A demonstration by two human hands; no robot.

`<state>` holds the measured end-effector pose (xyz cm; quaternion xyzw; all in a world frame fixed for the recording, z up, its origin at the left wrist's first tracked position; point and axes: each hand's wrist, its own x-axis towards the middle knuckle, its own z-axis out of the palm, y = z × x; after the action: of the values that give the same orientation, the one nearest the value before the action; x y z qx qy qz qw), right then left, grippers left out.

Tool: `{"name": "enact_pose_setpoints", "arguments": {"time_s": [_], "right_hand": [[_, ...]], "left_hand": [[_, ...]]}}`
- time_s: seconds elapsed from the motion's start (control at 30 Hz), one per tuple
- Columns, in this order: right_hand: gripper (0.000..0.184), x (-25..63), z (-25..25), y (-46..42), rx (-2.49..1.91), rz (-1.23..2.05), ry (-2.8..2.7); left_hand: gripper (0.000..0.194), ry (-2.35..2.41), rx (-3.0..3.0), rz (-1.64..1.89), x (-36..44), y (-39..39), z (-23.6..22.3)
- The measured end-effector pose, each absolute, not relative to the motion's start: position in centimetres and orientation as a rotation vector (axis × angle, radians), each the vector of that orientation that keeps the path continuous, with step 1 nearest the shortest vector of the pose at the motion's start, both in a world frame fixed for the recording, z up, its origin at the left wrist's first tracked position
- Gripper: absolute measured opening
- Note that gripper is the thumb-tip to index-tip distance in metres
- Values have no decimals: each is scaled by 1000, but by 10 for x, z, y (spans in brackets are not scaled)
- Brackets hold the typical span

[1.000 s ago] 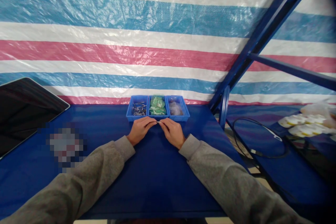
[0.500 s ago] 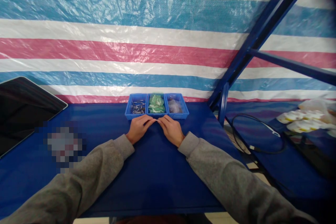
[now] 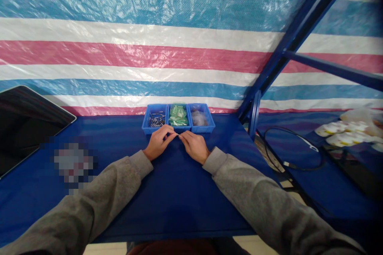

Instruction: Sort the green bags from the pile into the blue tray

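Note:
My left hand (image 3: 159,142) and my right hand (image 3: 194,146) meet fingertip to fingertip over the blue table (image 3: 179,195), just in front of three blue bins. Both are closed in a pinch around a tiny thin piece (image 3: 177,134), light with a dark spot, too small to name. Behind my left hand, the left bin (image 3: 149,129) holds several slim metal parts (image 3: 157,119). Green plastic packets (image 3: 178,115) fill the middle bin (image 3: 181,128). In the right bin (image 3: 206,128) lies a clear plastic bag (image 3: 199,117) with contents I cannot make out.
A dark flat screen (image 3: 26,127) stands at the left, with a blurred-out item (image 3: 73,163) near it. Blue metal framing (image 3: 269,71) rises at the right. Beyond it, a second table carries a black cable (image 3: 269,147) and white-and-yellow objects (image 3: 344,135). Striped sheeting (image 3: 134,55) hangs behind.
The view has shifted slightly, so everything sits a little higher in the picture. My left fingers have shifted a little on the tiny piece; both hands stay together at the same spot.

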<state>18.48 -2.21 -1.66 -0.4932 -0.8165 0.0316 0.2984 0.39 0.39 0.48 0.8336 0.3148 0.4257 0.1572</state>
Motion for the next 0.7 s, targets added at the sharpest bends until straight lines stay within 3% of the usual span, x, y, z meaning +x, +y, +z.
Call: {"name": "enact_pose_setpoints", "arguments": {"time_s": [0.43,0.7], "right_hand": [[29,185,-14,-22,-1318,100,-2107],[26,186,-15,-23,-1267,161,-2039]], "left_hand": [[21,1031,2381,1069,4,3,4],[20,990,2451,1197,3,7,-2]]}}
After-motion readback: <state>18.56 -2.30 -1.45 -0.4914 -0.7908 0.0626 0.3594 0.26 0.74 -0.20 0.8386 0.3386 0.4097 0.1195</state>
